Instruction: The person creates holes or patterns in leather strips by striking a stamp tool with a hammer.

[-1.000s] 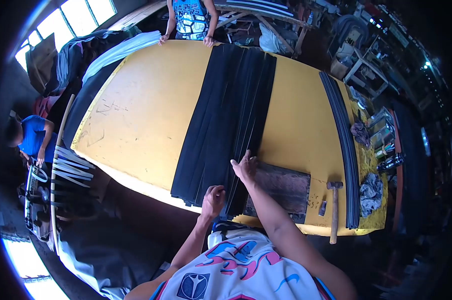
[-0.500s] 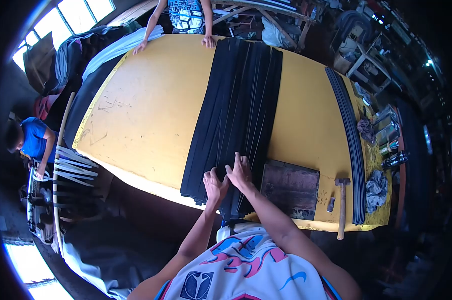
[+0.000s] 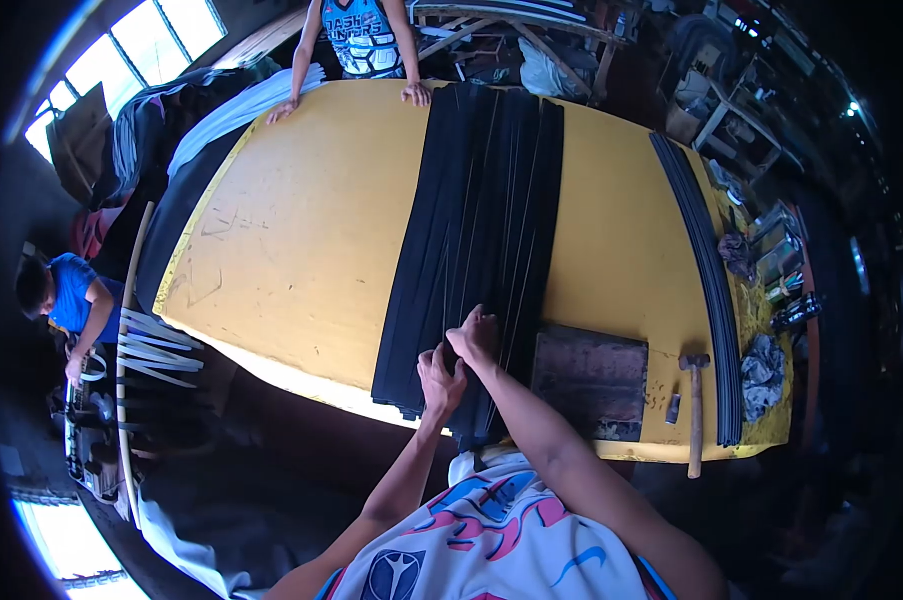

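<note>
Black strips (image 3: pixel 482 220): long, thin and flat, laid side by side as a broad band across the middle of the tabletop (image 3: pixel 302 230), from its far edge to its near one; pale lines run along several, and the near ends sit uneven.
Right hand (image 3: pixel 475 335): over the near part of the band, fingers curled in narrow; whether they pinch a strip, I cannot tell.
Left hand (image 3: pixel 440 382): just beside the right one and closer to the body, fingers bent; whether they grip anything, I cannot tell.
Tabletop: yellow, with dark scratches and marks on the wide stretch left of the band.
Near edge: a dark rectangular plate (image 3: pixel 590 385) lies flat to the right of the band; farther right, a small dark piece (image 3: pixel 674 408) and a hammer (image 3: pixel 696 410), its handle jutting over the edge.
Right end: a narrow bundle of dark strips (image 3: pixel 700 270), and past it a crumpled grey cloth (image 3: pixel 763 375).
Far edge: a person in a printed sleeveless top (image 3: pixel 360 40) stands with both hands on the tabletop.
Left side: a person in blue (image 3: pixel 77 290) bends down near pale strips (image 3: pixel 162 348) and a long pole (image 3: pixel 125 400).
Room: dim and cluttered, with bright windows (image 3: pixel 137 50) at upper left and a whitish bag (image 3: pixel 547 70) beyond the tabletop.
</note>
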The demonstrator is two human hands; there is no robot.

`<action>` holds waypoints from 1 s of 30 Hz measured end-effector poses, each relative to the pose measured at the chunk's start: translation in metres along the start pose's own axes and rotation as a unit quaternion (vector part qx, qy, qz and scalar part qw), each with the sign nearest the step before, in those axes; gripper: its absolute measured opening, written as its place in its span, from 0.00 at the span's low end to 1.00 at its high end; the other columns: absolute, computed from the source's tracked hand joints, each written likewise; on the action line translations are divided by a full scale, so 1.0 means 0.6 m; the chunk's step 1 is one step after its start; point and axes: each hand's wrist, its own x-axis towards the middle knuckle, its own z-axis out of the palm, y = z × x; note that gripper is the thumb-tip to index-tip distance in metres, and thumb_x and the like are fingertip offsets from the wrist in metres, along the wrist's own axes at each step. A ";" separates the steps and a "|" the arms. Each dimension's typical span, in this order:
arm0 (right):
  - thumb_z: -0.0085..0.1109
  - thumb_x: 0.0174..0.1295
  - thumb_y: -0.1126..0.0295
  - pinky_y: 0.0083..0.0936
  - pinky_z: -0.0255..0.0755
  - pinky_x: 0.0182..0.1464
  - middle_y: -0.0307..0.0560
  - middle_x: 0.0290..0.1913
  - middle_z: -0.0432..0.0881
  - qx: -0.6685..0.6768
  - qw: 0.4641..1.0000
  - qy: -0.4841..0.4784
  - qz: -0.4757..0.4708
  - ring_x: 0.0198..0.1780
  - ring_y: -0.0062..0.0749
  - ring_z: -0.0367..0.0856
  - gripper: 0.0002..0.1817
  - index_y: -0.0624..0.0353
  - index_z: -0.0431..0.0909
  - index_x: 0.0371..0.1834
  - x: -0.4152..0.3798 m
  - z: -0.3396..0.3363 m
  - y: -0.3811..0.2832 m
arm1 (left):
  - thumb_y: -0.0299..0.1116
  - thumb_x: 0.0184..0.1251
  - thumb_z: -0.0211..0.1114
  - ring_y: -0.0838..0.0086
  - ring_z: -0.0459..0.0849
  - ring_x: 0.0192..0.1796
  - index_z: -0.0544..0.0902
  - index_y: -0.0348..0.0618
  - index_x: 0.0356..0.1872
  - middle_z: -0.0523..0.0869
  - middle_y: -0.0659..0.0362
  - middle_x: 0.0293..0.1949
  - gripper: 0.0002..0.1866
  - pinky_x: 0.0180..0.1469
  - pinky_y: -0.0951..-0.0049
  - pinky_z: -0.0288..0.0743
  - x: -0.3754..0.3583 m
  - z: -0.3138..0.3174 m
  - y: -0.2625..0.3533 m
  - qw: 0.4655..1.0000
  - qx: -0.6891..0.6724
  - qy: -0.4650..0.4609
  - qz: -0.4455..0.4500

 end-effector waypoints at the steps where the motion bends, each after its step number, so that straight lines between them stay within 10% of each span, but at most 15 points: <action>1: 0.67 0.51 0.62 0.42 0.81 0.51 0.69 0.51 0.78 0.053 0.996 -0.017 0.066 0.51 0.56 0.83 0.30 0.67 0.72 0.56 0.007 -0.002 -0.002 | 0.39 0.62 0.68 0.50 0.74 0.56 0.75 0.35 0.61 0.75 0.42 0.52 0.29 0.61 0.55 0.68 -0.002 -0.004 0.003 1.000 0.002 -0.007 -0.008; 14: 0.73 0.47 0.55 0.43 0.78 0.55 0.72 0.52 0.77 0.045 0.994 0.069 0.076 0.54 0.60 0.81 0.35 0.69 0.72 0.52 0.035 0.004 0.060 | 0.40 0.63 0.69 0.50 0.77 0.53 0.74 0.38 0.62 0.77 0.44 0.52 0.29 0.59 0.55 0.71 0.013 -0.021 0.011 0.997 0.070 -0.023 0.032; 20: 0.64 0.46 0.60 0.40 0.81 0.52 0.67 0.40 0.85 0.152 0.974 -0.052 0.160 0.47 0.57 0.86 0.24 0.72 0.81 0.38 0.069 -0.042 0.071 | 0.39 0.63 0.68 0.52 0.78 0.54 0.76 0.40 0.58 0.77 0.46 0.53 0.24 0.56 0.56 0.75 0.018 -0.017 0.012 0.996 0.083 -0.030 0.002; 28: 0.70 0.44 0.64 0.38 0.69 0.28 0.52 0.23 0.79 0.350 0.914 -0.121 0.166 0.25 0.38 0.77 0.17 0.69 0.77 0.23 0.044 -0.057 0.070 | 0.36 0.61 0.70 0.51 0.81 0.49 0.77 0.39 0.57 0.79 0.46 0.49 0.23 0.53 0.57 0.76 0.024 0.000 0.008 0.997 -0.037 -0.068 -0.008; 30: 0.68 0.50 0.64 0.40 0.79 0.34 0.62 0.28 0.83 0.198 0.974 0.014 0.112 0.32 0.46 0.86 0.18 0.73 0.80 0.31 0.052 0.025 0.092 | 0.35 0.62 0.69 0.51 0.80 0.50 0.75 0.37 0.59 0.79 0.46 0.50 0.26 0.53 0.57 0.76 0.020 0.010 0.018 0.997 0.052 -0.039 0.043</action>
